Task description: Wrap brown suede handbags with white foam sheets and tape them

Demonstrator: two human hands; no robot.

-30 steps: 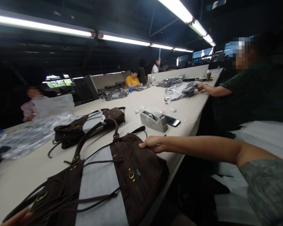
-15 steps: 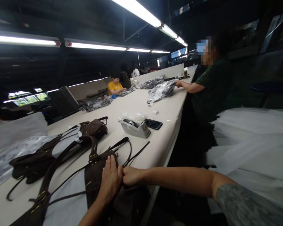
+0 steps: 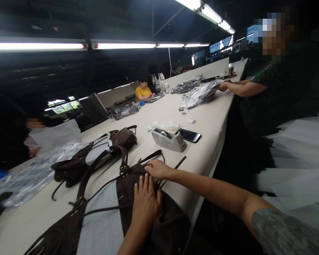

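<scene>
A dark brown handbag (image 3: 126, 193) lies on the near part of the table, with a white sheet (image 3: 101, 216) over its middle and two long handles. My left hand (image 3: 145, 198) rests flat on the bag's right part, fingers stretched out. Just beyond it, at the bag's far edge, my right hand (image 3: 156, 169) has its fingers bent in a pinch on the bag; the fingertips are partly hidden. Thin dark straps stick out past the right wrist. A second brown handbag (image 3: 127, 137) lies beyond, also with a white sheet.
A grey tape dispenser (image 3: 168, 140) and a phone (image 3: 190, 135) are on the table (image 3: 207, 122). Plastic-wrapped items (image 3: 199, 95) lie farther back, handled by a person at the right. Clear plastic bags (image 3: 48, 166) are at left. White sheets (image 3: 303, 156) are stacked at right.
My right hand has moved from beside the left thumb to the bag's far edge. My left hand stays flat on the bag. The view has swung left, revealing a person at the left.
</scene>
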